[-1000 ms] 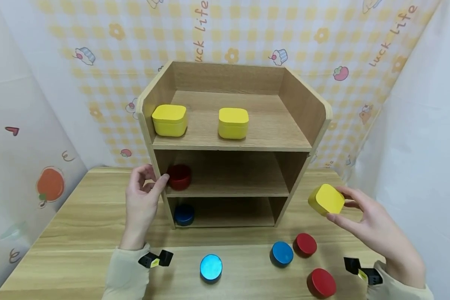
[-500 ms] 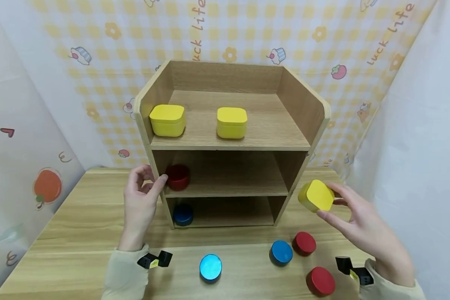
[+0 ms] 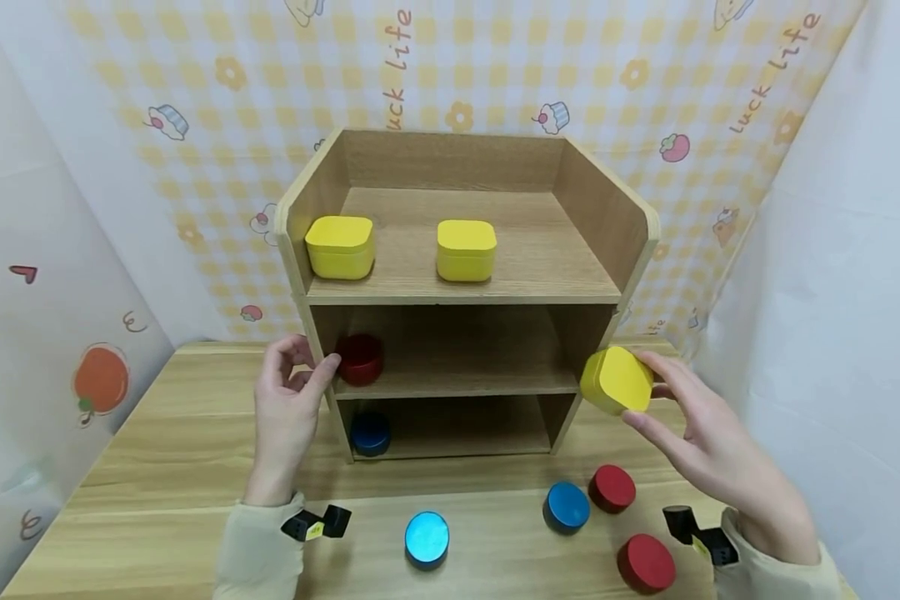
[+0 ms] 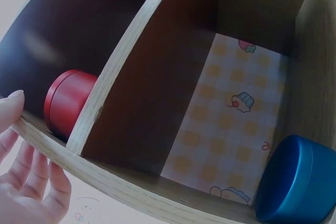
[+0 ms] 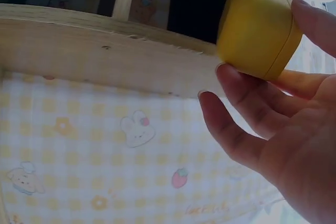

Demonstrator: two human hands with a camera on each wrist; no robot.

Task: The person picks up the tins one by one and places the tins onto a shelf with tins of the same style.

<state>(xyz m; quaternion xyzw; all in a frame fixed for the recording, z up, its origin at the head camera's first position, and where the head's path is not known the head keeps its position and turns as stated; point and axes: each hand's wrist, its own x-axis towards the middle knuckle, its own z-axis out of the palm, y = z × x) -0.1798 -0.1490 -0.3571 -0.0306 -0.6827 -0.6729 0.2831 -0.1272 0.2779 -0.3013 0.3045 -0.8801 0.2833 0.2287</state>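
My right hand (image 3: 708,437) pinches a yellow rounded-square tin (image 3: 617,381) between thumb and fingers, tilted in the air beside the wooden shelf's right side. The right wrist view shows this tin (image 5: 257,30) close up, its lid seam near the thumb. My left hand (image 3: 288,408) grips the left side panel of the wooden shelf (image 3: 465,297), thumb at the front edge and fingers outside it. Near that thumb, a red round tin (image 3: 360,360) stands on the middle level. A blue round tin (image 3: 371,433) sits below it. Two yellow tins, one left (image 3: 341,247) and one central (image 3: 466,250), stand on top.
On the table (image 3: 157,467) before the shelf lie a light-blue round tin (image 3: 427,539), a blue tin (image 3: 567,507) and two red tins, one farther (image 3: 612,488) and one nearer (image 3: 647,563). A checked cloth (image 3: 217,158) hangs behind; white cloth walls flank both sides.
My right hand has moved left with the yellow tin, bringing it up to the shelf's right side. The left hand has kept its grip on the side panel.
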